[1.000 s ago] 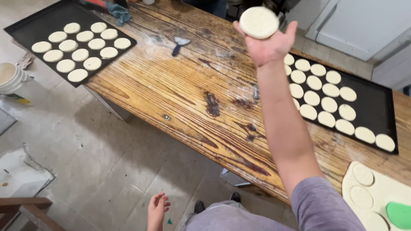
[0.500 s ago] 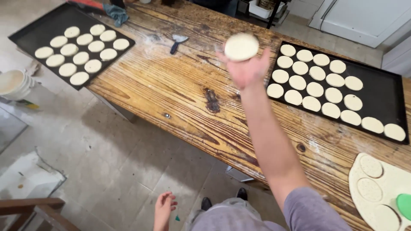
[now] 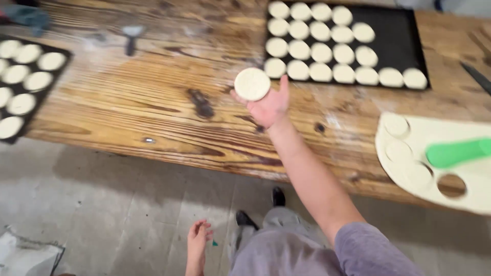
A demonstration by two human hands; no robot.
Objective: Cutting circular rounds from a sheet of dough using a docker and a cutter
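Head view, looking straight down: the right hand [image 3: 268, 105] is stretched out over the wooden tabletop [image 3: 153, 112], palm up, with a round dough disc [image 3: 252, 84] resting on the fingertips, the grip loose and open underneath it, carrying rather than pinching. The disc sits just left of centre in the frame, near the lower left corner of the black baking tray [image 3: 404, 46] at upper right, which already holds rows of pale discs with bare space along its right side. By the look of it this is the carry between cutting and traying; a clean set-down would call for keeping the disc flat and finding an empty spot. The left hand [image 3: 197, 240] hangs low at the bottom of the frame, fingers relaxed, holding nothing. At the right edge lies the rolled dough sheet [image 3: 409, 168] with round holes cut out, a green cutter [image 3: 455, 152] on it. A second tray [image 3: 25, 82] of discs sits at the left edge. The tabletop is worn, flour-dusted timber; below it, grey concrete floor [image 3: 102, 204].
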